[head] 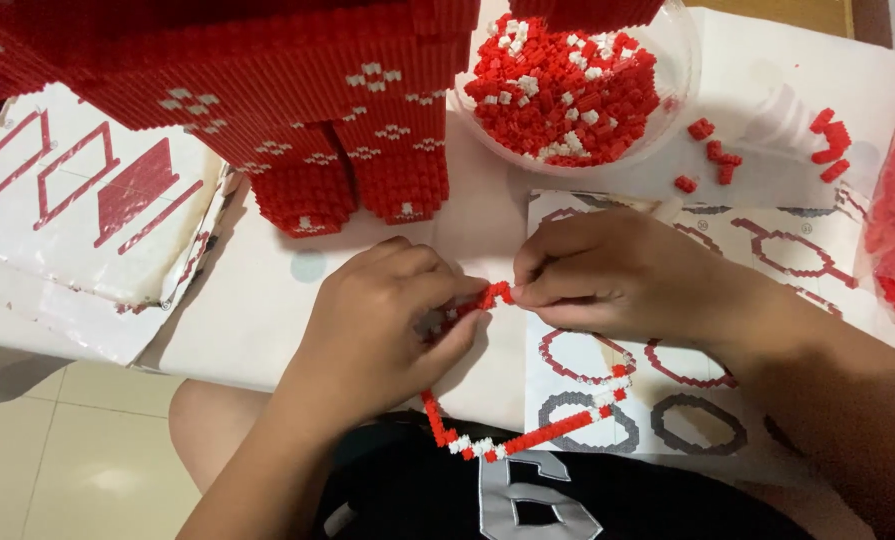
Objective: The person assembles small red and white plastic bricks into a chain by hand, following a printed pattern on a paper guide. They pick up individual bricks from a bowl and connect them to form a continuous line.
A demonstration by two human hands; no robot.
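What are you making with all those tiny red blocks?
A person is pinching a thin ring of small red and white bricks between both hands: the left hand and the right hand meet at its top edge. It hangs over printed instruction sheets. A big red brick model stands behind, beside a clear bowl full of loose bricks, with a few loose red bricks on the table.
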